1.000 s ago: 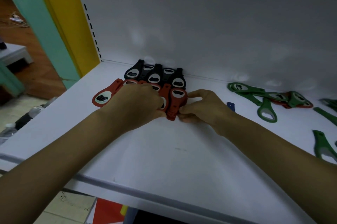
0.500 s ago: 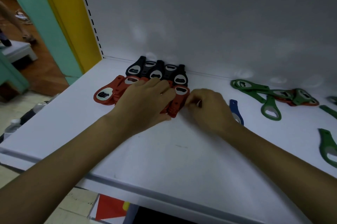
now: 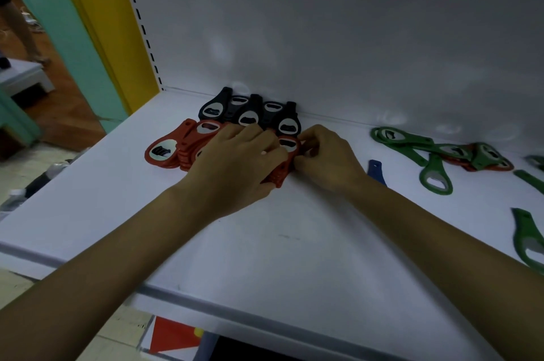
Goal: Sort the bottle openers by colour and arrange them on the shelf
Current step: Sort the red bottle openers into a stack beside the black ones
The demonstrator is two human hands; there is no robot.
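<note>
The left hand [image 3: 235,166] lies flat, fingers together, on the red openers [image 3: 188,146]. The right hand [image 3: 326,157] seems to pinch the end opener [image 3: 287,151] at its fingertips. Hold the row down and nudge that one flush, just short of the black openers [image 3: 250,113].

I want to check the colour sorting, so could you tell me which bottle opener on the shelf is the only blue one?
It is the blue opener lying alone just right of the right hand, partly hidden by the wrist. The others are black, red or green.
</note>
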